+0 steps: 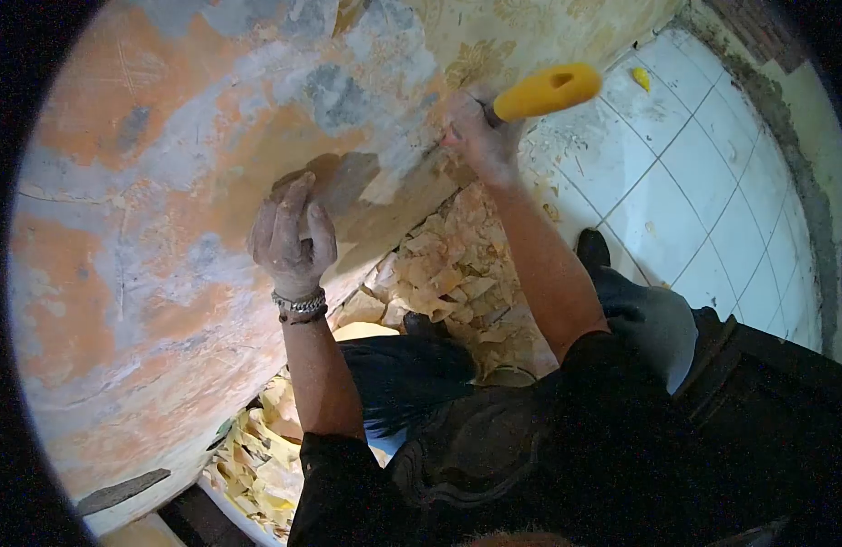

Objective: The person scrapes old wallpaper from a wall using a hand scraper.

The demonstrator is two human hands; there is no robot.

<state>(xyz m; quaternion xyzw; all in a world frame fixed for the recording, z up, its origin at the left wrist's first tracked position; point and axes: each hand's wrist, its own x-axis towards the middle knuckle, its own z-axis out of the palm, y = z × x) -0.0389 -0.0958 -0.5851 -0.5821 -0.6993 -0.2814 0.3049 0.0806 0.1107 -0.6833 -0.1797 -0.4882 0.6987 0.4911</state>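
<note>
My right hand [487, 146] is closed around a scraper with a yellow handle [550, 91], held up against the wall [166, 237]. The handle's end points away from the wall, and the blade is hidden behind my fingers. Dust coats the skin of both hands. Lower on the left, my left hand [293, 235] is raised close to the wall, its fingers loosely bent and the thumb apart from them. Nothing shows in it, and its shadow falls on the wall. Bare orange and grey patches cover much of the wall, while patterned yellowish wallpaper [539, 36] remains at the top.
Torn wallpaper scraps [457, 264] heap along the wall's foot and around my legs. More scraps [261, 451] lie at lower left. White floor tiles [685, 201] extend to the right, with a small yellow piece [641, 78] on them. My shoe [593, 247] stands on the tiles' edge.
</note>
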